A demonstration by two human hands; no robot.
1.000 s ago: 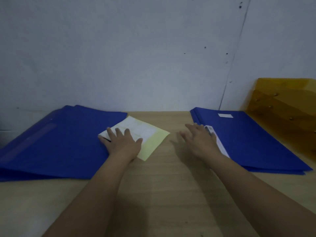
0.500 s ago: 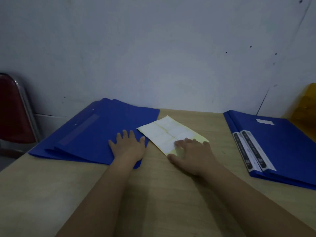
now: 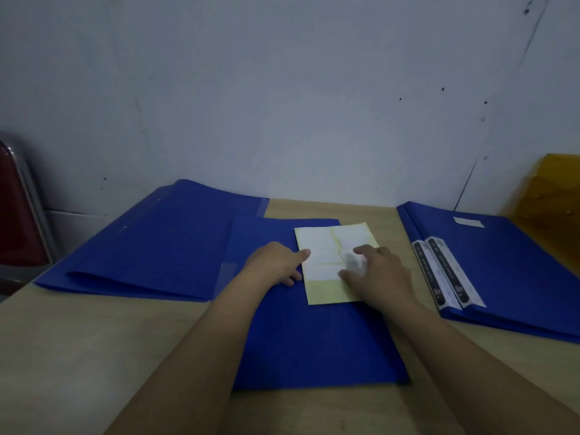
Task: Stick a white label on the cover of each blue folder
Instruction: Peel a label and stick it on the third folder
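Observation:
One blue folder [image 3: 314, 340] lies shut on the table straight in front of me. A yellowish label sheet [image 3: 323, 243] with several white labels rests on its upper right part. My left hand [image 3: 273, 265] lies flat on the folder, thumb and fingertips touching the sheet's left edge. My right hand [image 3: 383, 274] pinches a white label [image 3: 353, 262], blurred, lifted partly off the sheet. A pile of blue folders [image 3: 157, 246] sits at the left. At the right lie two more blue folders [image 3: 502, 271], the top one bearing a white label [image 3: 468, 221].
The wooden table [image 3: 94, 340] ends at a grey wall behind. A yellow translucent tray [image 3: 552, 196] stands at the far right against the wall. A red chair back [image 3: 15, 208] with a metal frame shows at the left edge.
A blue folder now lies in the centre, and the label sheet rests on it. My right hand has gone from pressing the sheet to pinching one label. The view has swung slightly right.

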